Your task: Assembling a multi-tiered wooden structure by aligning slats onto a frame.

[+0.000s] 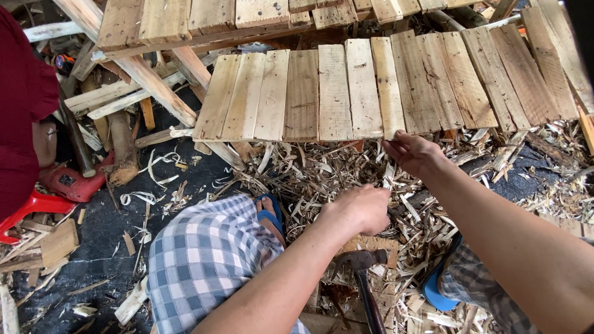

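A panel of pale wooden slats (pixel 334 93) lies side by side in front of me, raised above the ground. My right hand (pixel 416 153) reaches to its near edge and pinches the end of one slat (pixel 390 86) with its fingertips. My left hand (pixel 361 208) hovers lower, curled into a fist over a heap of wood shavings (pixel 309 173); whether it holds anything small is hidden. A hammer (pixel 362 263) with a dark head rests on the ground just below that hand, between my knees in checked shorts (pixel 204 260).
More slatted pallets and loose planks (pixel 154 86) pile up at the back and left. A red power drill (pixel 71 182) lies at the left beside a person in dark red clothing (pixel 21 105) and a red plastic stool (pixel 31 207). My blue sandals (pixel 269 213) rest among the shavings.
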